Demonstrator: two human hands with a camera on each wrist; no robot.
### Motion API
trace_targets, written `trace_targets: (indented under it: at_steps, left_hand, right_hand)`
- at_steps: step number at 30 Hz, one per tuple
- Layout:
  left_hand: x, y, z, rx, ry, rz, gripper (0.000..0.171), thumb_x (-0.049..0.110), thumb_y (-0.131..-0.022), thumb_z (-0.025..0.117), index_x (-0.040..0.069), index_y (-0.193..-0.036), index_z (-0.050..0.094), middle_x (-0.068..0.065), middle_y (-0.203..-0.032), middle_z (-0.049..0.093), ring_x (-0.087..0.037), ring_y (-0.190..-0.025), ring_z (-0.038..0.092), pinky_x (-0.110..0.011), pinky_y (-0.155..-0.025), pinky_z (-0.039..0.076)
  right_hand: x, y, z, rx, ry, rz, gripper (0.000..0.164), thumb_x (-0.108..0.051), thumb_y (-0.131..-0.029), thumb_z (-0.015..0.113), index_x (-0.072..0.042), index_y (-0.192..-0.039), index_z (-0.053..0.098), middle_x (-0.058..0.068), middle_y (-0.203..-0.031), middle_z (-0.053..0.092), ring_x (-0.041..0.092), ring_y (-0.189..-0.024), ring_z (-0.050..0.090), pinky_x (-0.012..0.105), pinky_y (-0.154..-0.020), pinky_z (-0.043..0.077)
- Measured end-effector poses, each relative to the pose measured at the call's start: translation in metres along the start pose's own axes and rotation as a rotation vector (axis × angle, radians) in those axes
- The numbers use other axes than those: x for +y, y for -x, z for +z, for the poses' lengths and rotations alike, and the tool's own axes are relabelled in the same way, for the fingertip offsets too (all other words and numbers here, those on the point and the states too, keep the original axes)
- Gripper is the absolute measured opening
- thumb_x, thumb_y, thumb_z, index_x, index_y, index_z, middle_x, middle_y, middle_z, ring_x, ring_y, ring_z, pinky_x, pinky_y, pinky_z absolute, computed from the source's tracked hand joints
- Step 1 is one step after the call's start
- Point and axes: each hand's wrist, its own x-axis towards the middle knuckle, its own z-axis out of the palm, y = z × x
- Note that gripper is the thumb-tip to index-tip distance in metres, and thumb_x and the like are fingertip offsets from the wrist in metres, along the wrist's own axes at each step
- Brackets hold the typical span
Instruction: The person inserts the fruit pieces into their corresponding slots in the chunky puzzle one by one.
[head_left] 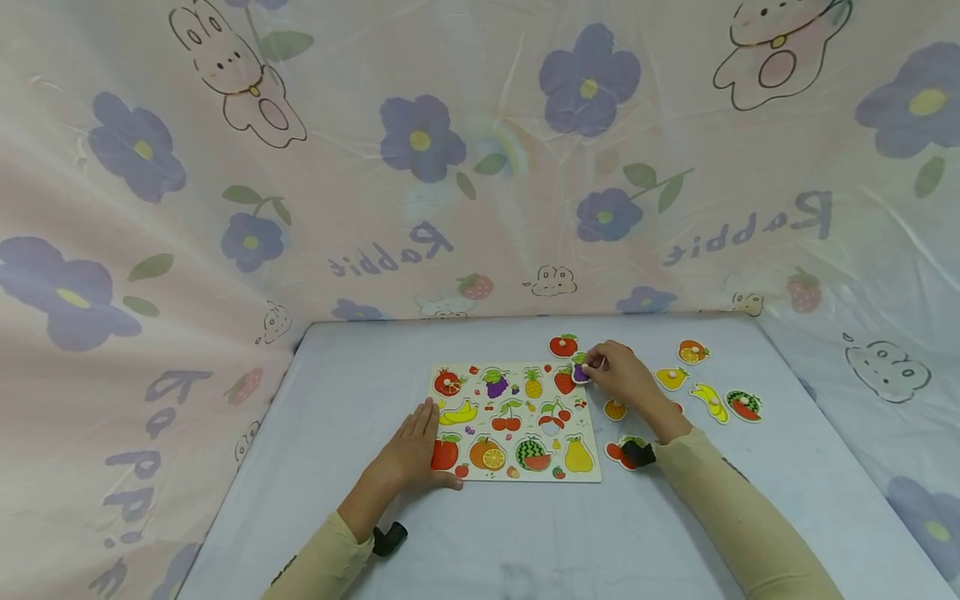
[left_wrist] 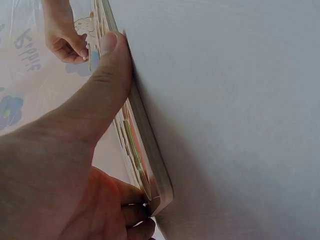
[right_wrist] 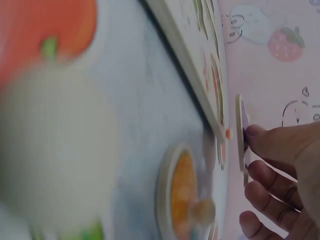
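Lettering: the printed backdrop (head_left: 517, 192) carries the word "Rabbit" twice on its far side, in purple letters running from right to left. A third purple inscription runs down the left side, beginning with "Ra"; its end is not clearly legible.

Right hand (head_left: 626, 377): thumb and index finger closed in a pinch on the grape piece (head_left: 580, 371); remaining fingers loosely bent, apart from it. The grape piece is located at the fingertips, over the upper right corner of the fruit board (head_left: 583, 423), beside the printed strawberry. The right wrist view shows a gap between piece and board.

Left hand (head_left: 408, 450): fingers extended and resting on the board's left edge, thumb at the near edge.

Loose pieces on the counter (head_left: 510, 533): tomato piece (head_left: 563, 346) just beyond the board; pineapple piece (head_left: 615, 409) near its right edge; pear piece (head_left: 671, 378), orange piece (head_left: 693, 352), banana piece (head_left: 708, 402) and watermelon piece (head_left: 743, 406) farther right.
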Motion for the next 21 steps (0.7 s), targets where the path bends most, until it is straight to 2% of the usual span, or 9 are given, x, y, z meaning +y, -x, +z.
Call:
trace_targets:
  at_steps: [10,21]
  left_hand:
    - [0.002,0.002,-0.002,0.01,0.002,0.0,0.133,0.056,-0.075,0.094,-0.008,-0.166,0.021,-0.025,-0.176,0.018,-0.042,-0.163,0.019,-0.052,-0.133,0.022]
    - [0.001,0.001,0.0,0.001,-0.002,-0.015,0.133,0.056,-0.075,0.094,-0.007,-0.167,0.021,-0.024,-0.177,0.018,-0.041,-0.164,0.018,-0.052,-0.133,0.021]
  right_hand:
    - [-0.021,-0.004,0.017,0.016,-0.013,-0.076,0.011,-0.021,-0.1,0.079,-0.011,-0.104,0.075,0.003,-0.099,0.064,0.021,-0.087,0.056,0.035,-0.074,0.049]
    - [-0.041,-0.009,0.031,-0.024,-0.018,-0.128,0.012,-0.021,-0.101,0.079,-0.012,-0.107,0.075,0.002,-0.101,0.064,0.018,-0.087,0.057,0.037,-0.078,0.052]
